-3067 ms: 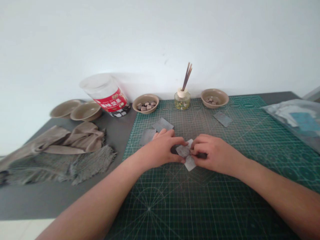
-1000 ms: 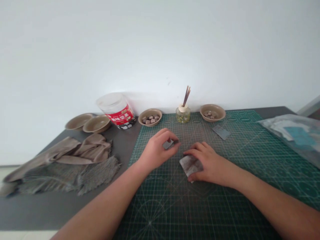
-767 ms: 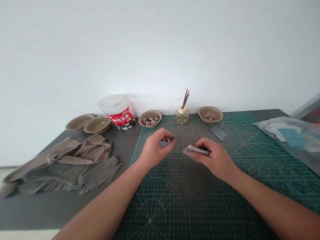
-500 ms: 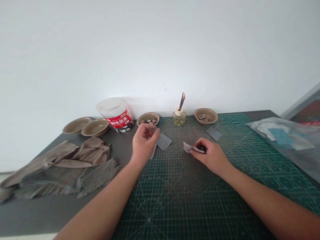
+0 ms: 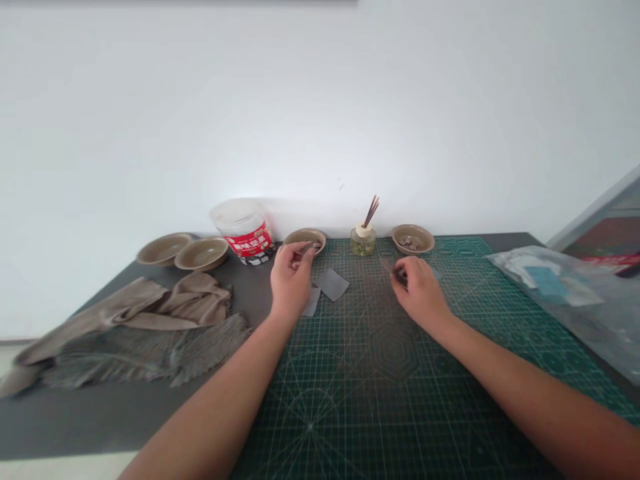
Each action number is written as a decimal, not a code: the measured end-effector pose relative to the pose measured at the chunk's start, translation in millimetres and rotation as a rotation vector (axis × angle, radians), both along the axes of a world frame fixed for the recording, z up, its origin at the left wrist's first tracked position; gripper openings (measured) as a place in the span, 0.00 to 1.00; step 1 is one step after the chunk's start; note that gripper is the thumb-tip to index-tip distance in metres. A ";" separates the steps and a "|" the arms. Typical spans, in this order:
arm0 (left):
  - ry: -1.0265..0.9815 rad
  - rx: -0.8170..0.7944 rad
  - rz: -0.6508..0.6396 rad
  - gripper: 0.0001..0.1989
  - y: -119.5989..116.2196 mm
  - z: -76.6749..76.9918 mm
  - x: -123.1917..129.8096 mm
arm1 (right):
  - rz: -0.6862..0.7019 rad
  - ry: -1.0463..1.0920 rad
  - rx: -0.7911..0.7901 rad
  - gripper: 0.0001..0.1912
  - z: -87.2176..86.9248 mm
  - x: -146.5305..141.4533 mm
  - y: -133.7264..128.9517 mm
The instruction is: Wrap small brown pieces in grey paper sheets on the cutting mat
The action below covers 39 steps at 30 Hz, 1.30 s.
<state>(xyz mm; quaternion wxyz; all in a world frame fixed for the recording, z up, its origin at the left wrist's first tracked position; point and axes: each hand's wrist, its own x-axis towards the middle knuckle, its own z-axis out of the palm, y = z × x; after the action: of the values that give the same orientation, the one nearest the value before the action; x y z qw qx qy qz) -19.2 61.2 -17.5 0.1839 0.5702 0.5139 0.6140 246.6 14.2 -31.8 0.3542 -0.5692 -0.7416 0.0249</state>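
My left hand (image 5: 293, 279) is closed in a pinch in front of the left bowl (image 5: 306, 235), which holds small brown pieces. Something small and greyish shows at its fingertips, too blurred to name. Just below lie two flat grey pieces (image 5: 333, 285), one partly under the other. My right hand (image 5: 420, 287) is curled closed over the mat, in front of the right bowl (image 5: 414, 238) with brown pieces inside. A thin grey sheet (image 5: 387, 265), seen nearly edge-on, sticks out from its fingers. Another grey piece (image 5: 437, 274) lies partly hidden behind that hand.
Between the bowls stands a reed diffuser (image 5: 363, 240). To the left are a clear plastic tub (image 5: 245, 233) with a red label, two more bowls (image 5: 203, 253) and a crumpled brown-grey cloth (image 5: 145, 333). A plastic bag (image 5: 565, 280) lies right of the green cutting mat (image 5: 360, 413).
My right hand has moved farther back, and the grey sheet in it has turned almost edge-on. My left hand stays pinched near the left bowl. The view has shifted slightly.
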 end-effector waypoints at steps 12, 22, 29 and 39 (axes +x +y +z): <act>0.008 -0.079 -0.090 0.11 -1.3 0.1 -2.6 | 0.239 -0.432 -0.268 0.28 11.9 -94.9 24.3; 0.235 -0.189 -0.174 0.09 -58.0 2.9 0.4 | 0.275 -0.517 -0.250 0.18 19.0 -114.5 21.8; 0.171 -0.293 -0.112 0.11 -99.7 -23.6 4.4 | 0.235 -0.283 -0.229 0.17 28.6 -104.2 12.0; 0.154 -0.320 -0.345 0.08 -85.7 -13.5 46.4 | 0.268 0.271 -0.237 0.09 23.8 -42.5 -30.4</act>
<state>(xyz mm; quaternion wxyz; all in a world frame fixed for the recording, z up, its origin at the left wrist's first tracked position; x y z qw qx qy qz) 27.1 -24.5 -31.0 0.3342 0.6582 0.5124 0.4389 204.1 -16.2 -8.0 0.3746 -0.4947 -0.7481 0.2351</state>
